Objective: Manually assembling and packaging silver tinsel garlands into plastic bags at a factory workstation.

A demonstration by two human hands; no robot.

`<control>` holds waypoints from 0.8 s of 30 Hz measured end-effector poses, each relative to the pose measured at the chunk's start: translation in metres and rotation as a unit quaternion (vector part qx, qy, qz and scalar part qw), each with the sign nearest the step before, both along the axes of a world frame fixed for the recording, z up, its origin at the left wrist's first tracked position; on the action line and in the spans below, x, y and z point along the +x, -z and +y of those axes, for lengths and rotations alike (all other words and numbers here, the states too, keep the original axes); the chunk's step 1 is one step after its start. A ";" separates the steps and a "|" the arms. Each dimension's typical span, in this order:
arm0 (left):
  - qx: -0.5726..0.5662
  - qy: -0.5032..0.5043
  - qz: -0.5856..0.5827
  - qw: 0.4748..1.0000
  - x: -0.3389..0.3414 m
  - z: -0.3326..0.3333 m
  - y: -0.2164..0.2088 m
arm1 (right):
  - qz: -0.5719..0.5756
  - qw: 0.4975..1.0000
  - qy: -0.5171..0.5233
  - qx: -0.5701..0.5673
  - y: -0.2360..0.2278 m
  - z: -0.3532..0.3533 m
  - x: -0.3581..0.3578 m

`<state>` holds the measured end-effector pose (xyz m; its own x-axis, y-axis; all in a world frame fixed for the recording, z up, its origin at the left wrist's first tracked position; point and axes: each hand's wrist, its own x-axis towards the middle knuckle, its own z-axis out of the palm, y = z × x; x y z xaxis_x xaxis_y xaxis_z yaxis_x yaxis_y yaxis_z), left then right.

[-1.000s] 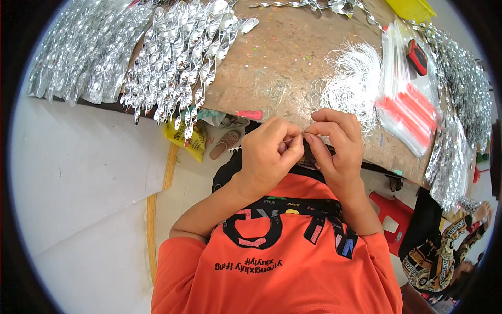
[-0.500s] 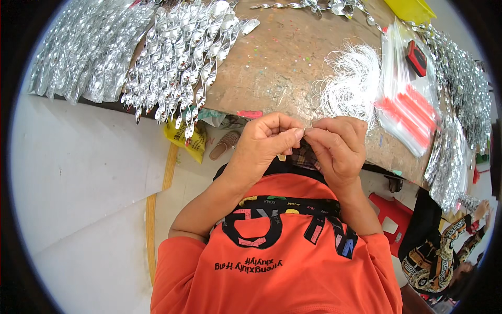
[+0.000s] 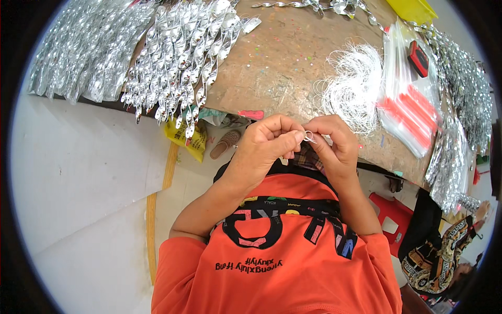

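Note:
A small loop of thin white string (image 3: pixel 310 137) shows between my hands, just off the table's near edge. My left hand (image 3: pixel 269 144) is closed, thumb against forefinger, pinching the loop from its left side. My right hand (image 3: pixel 335 144) is closed on the loop's other side, thumb and forefinger at the string. The curled fingers of both hands hide the rest of the string. Beyond my right hand lies a loose heap of white string (image 3: pixel 351 89) on the brown table (image 3: pixel 282 68).
Silver twisted strips (image 3: pixel 178 57) hang over the table's left edge beside bagged ones (image 3: pixel 89 57). Clear red-edged plastic sleeves (image 3: pixel 410 112) and a red-black box (image 3: pixel 418 58) lie right. A yellow bag (image 3: pixel 191 141) is below. Another person (image 3: pixel 436 256) sits at far right.
My right hand has shifted slightly, with its fingers opening up around the string. A small white loop now shows between the hands, where the fingertips nearly met before.

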<state>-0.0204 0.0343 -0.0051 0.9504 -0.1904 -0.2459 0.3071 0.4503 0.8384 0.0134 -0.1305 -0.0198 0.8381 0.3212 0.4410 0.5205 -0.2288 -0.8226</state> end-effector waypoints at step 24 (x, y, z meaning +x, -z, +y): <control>0.133 -0.042 -0.061 0.988 -0.005 -0.003 0.004 | 0.135 0.984 0.023 0.116 -0.007 -0.011 -0.006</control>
<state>-0.0256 0.0316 -0.0091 0.9860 -0.0529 -0.1582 0.1662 0.2287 0.9592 0.0078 -0.1412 -0.0132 0.9461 0.1981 0.2563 0.2686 -0.0374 -0.9625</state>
